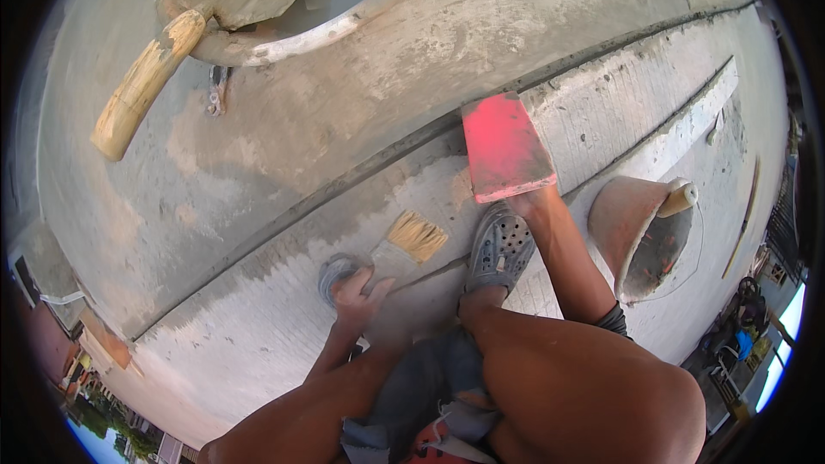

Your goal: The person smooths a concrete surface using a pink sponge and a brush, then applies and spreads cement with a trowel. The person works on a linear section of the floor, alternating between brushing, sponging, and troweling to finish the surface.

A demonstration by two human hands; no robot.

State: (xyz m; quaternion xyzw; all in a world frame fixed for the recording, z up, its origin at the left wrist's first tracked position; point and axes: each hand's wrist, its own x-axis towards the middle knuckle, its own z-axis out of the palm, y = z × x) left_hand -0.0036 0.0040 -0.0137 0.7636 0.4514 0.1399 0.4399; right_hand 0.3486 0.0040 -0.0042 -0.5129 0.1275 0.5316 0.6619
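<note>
Left hand (pixel 359 285) grips a grey sponge (pixel 335 273) against the wet cement ledge (pixel 258 309); right hand (pixel 528 199) holds a red trowel (pixel 503 148) flat, farther right.

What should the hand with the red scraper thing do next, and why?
Probably draw the red float in the right hand back along the ledge toward the brush. The plaster there looks patchy, darker and wetter near the left hand, which presses a grey sponge, so that strip seems the least smoothed.
</note>
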